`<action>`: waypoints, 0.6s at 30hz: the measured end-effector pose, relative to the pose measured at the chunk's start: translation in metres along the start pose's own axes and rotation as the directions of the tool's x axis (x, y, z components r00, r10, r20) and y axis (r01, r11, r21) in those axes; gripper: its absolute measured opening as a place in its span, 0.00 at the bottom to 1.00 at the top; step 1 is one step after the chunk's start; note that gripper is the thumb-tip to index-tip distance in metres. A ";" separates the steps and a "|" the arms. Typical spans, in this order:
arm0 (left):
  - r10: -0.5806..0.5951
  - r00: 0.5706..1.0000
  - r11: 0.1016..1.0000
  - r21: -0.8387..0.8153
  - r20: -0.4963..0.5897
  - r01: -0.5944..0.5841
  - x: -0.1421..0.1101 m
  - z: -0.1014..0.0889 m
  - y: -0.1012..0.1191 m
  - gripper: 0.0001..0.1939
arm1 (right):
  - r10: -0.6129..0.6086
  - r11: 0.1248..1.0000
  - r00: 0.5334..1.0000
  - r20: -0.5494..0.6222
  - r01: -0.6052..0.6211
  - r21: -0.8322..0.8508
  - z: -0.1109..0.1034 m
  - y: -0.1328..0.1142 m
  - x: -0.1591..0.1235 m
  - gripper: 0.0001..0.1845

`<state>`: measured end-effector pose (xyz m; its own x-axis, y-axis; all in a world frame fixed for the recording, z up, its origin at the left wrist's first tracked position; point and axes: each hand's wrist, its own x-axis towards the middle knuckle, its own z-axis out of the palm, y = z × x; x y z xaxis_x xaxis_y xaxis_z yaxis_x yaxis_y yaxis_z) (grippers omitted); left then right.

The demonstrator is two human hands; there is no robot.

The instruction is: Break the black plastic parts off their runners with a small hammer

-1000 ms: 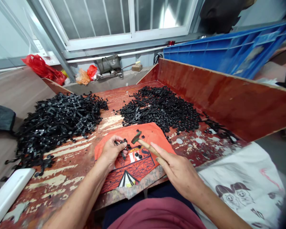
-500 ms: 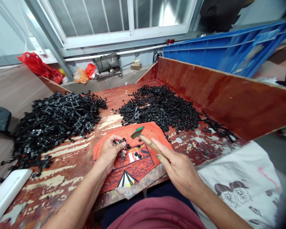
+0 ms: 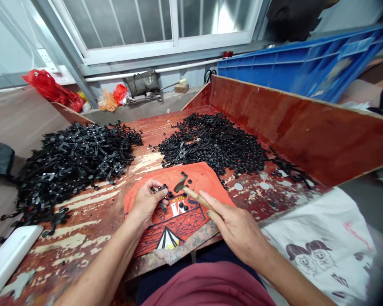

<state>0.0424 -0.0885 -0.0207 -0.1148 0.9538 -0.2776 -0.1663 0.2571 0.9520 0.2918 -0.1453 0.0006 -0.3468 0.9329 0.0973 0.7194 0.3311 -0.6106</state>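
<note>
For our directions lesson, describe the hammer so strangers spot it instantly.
On the red wooden workbench lies an orange printed cloth. Over it, the right hand holds the hammer, its pale wooden handle and greenish head unlike the small, round, black parts nearby.

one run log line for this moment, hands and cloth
left hand: holding slim black part | right hand: gripping green-headed, wooden-handled hammer | orange printed cloth: small round black pieces on it

The hammer (image 3: 194, 195) has a wood handle (image 3: 200, 199) and a head (image 3: 179, 184) like metal. The cloth (image 3: 140, 182) looks dull, the table (image 3: 83, 221) rough, the bits (image 3: 86, 148) shiny, the crate (image 3: 274, 74) plastic.
</note>
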 end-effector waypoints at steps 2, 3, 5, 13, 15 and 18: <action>-0.003 1.000 1.000 -0.003 0.003 0.003 0.000 0.000 0.000 0.22 | -0.014 1.000 1.000 0.020 0.014 -0.014 -0.004 -0.003 0.002 0.26; -0.003 1.000 1.000 -0.004 0.004 0.003 0.000 0.001 0.000 0.22 | -0.028 0.999 1.000 0.011 0.028 -0.016 -0.005 -0.004 0.003 0.26; 0.001 1.000 1.000 -0.002 0.007 -0.001 0.000 0.000 -0.001 0.22 | -0.059 0.998 0.997 -0.048 0.059 -0.012 -0.006 -0.007 0.005 0.27; 0.020 1.000 0.999 0.047 -0.003 -0.019 0.000 0.001 -0.003 0.21 | -0.045 0.992 0.996 0.072 0.053 -0.113 -0.001 -0.008 0.011 0.28; 0.023 1.000 0.999 0.048 -0.013 -0.023 -0.001 0.001 -0.002 0.21 | -0.053 0.996 0.999 -0.002 0.053 -0.073 -0.002 -0.008 0.011 0.28; 0.021 1.000 0.999 0.047 -0.011 -0.020 -0.001 0.001 -0.003 0.22 | -0.054 0.992 0.998 0.028 0.056 -0.113 -0.003 -0.010 0.013 0.29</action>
<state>0.0438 -0.0897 -0.0231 -0.1285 0.9573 -0.2590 -0.1174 0.2447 0.9625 0.2815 -0.1360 0.0103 -0.4015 0.9095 0.1079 0.7622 0.3971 -0.5113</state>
